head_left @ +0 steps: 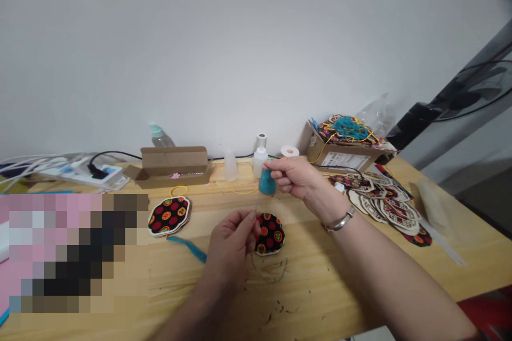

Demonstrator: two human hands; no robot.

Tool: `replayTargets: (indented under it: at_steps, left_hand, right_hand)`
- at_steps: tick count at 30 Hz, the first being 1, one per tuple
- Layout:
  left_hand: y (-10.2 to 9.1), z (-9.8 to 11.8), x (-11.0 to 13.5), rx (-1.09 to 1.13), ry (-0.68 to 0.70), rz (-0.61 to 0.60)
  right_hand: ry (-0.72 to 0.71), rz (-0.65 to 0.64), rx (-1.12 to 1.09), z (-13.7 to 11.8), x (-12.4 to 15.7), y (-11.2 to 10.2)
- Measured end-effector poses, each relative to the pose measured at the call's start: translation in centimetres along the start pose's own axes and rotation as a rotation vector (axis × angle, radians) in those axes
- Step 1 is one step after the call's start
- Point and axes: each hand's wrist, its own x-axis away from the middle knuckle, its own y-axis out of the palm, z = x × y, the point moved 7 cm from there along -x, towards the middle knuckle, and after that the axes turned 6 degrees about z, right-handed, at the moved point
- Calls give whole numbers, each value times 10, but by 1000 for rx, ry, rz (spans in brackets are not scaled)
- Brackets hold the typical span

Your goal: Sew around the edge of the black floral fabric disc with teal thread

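Low over the middle of the table, my left hand (236,237) is closed in a pinch at the left edge of a black fabric piece (272,233) with a red and orange flower pattern. A thin grey loop of thread (272,281) hangs below that piece. My right hand (296,177) is raised higher, thumb and finger pinched together; what lies between them is too fine to make out. Behind its fingertips stands a teal cone of thread (267,182). To the left lie a stack of matching patterned pieces (170,216) with a yellow cord and a teal tassel (190,248).
An open cardboard box (174,173) stands at the back left, beside a power strip (96,173) with cables. White bottles (231,165) line the wall. Back right, a carton (344,157) holds patterned pieces and teal strands. More pieces (384,205) are spread before it, near a fan (468,90).
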Motion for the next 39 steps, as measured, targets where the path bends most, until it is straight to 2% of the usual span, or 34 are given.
replayTargets:
  at_steps: [5, 13, 20, 29, 39]
  left_hand:
    - [5, 9, 1, 72, 32, 5]
    - [23, 33, 8, 143, 82, -32]
    - [30, 32, 9, 178, 67, -57]
    - [16, 26, 15, 151, 17, -53]
    - [-2, 23, 28, 104, -7, -51]
  right_hand:
    - [-10, 10, -17, -10, 2, 1]
    - [29, -69, -131, -29, -1, 8]
    - [-5, -59, -208, -42, -1, 1]
    - [-54, -55, -257, -52, 9, -7]
    - [-126, -82, -251, -78, 28, 5]
